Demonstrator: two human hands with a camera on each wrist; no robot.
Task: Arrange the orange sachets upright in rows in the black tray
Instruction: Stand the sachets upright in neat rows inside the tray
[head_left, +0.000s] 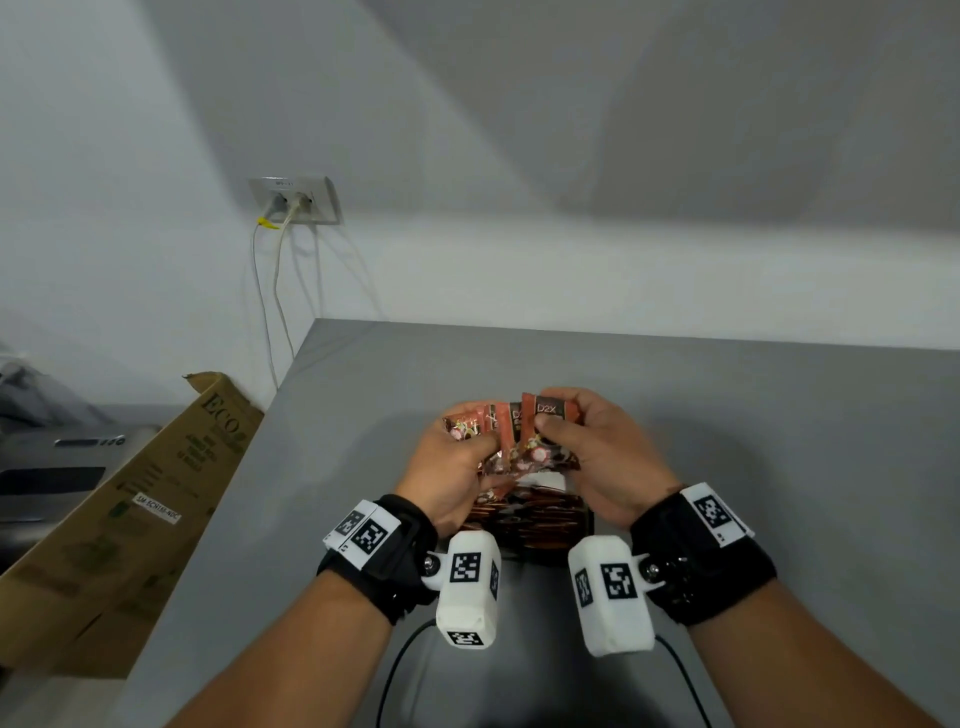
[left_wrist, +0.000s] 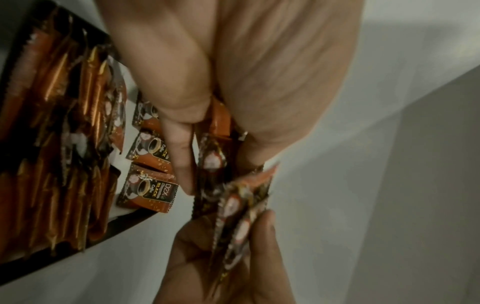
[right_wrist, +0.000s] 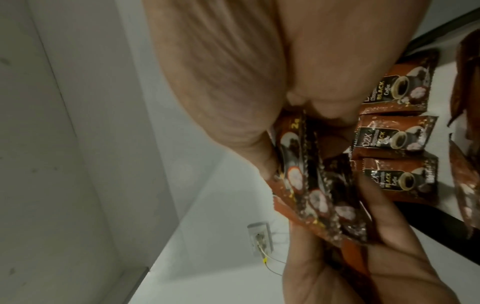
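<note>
From the head view, the left hand and right hand pinch a fanned bunch of orange sachets just above the black tray on the grey desk. The left wrist view shows upright rows in the tray and three sachets lying flat beside them. The right wrist view shows the bunch uneven; squaring its edges before lowering it should help.

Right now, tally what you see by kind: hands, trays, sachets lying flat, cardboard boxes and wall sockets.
Hands: 2, left hand, right hand
Black tray: 1
Flat sachets: 3
Cardboard box: 1
Wall socket: 1
Total: 8
Not counted: held sachets and upright sachets, too bunched.
</note>
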